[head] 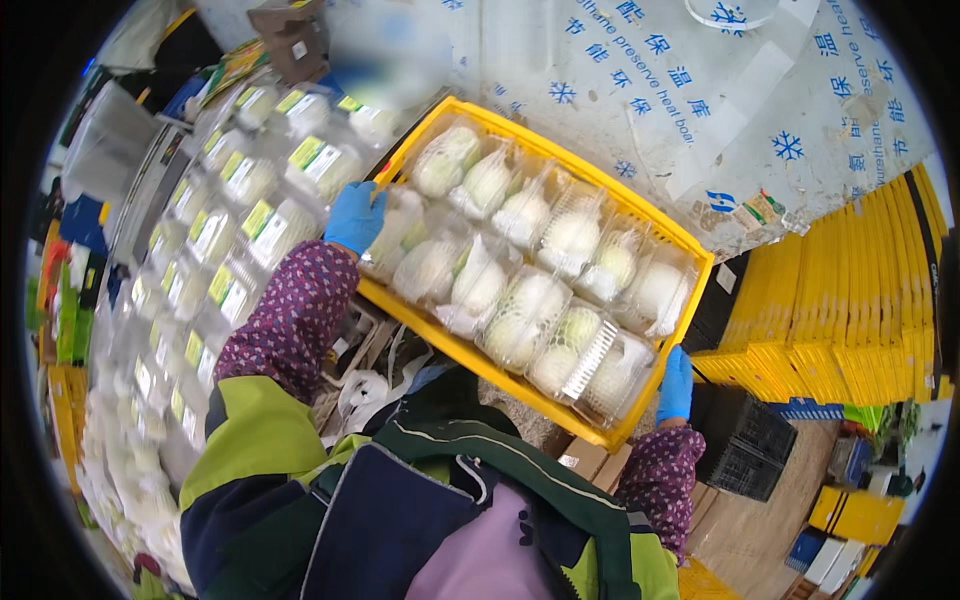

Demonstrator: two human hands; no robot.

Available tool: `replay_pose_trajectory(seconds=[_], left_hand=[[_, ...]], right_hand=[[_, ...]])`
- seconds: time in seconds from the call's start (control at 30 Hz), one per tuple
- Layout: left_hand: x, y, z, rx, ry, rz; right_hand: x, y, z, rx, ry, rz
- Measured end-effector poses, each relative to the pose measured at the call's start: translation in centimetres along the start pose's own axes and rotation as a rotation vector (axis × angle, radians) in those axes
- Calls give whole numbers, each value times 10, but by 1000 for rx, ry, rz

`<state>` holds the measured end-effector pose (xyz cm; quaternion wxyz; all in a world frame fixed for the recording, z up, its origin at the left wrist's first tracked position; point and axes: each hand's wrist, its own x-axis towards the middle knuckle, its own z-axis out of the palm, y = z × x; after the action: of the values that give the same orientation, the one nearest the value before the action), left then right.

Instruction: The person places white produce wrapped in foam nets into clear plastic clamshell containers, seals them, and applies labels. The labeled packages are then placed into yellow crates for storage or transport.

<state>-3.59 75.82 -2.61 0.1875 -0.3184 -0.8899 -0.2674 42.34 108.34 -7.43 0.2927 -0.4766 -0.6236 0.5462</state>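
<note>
A yellow plastic crate (679, 319) is held tilted before my body, its left end higher in the picture. My left hand (354, 217), in a blue glove, grips the crate's left end. The right end rests in the grip of my right hand (676, 384), also blue-gloved, its fingers partly hidden behind the rim. Inside lie several clear plastic clamshell packs (574, 232) in two rows, each with pale, round vegetables in white foam netting. To the left, many similar packs (247, 176) with green-and-white labels cover a surface.
Tall stacks of yellow crates (832, 292) stand at the right, with a black crate (739, 442) below them. A printed insulation-board wall (720, 112) rises beyond the crate. Cardboard (585, 457) lies under the crate's near edge. A grey device (150, 187) stands at the far left.
</note>
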Motion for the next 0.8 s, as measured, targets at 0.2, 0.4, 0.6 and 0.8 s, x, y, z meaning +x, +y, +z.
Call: replay_pose_trajectory(seconds=[0.2, 0.4, 0.6, 0.8], left_hand=[[53, -45, 54, 212, -596, -17], [51, -74, 79, -88, -320, -189], [74, -116, 117, -177, -491, -41], [92, -98, 129, -448, -943, 97]], right_hand=[[22, 33, -12, -382, 120, -204], [14, -20, -2, -79, 75, 27], [-47, -31, -8, -199, 182, 57], [-167, -53, -34, -113, 427, 191]])
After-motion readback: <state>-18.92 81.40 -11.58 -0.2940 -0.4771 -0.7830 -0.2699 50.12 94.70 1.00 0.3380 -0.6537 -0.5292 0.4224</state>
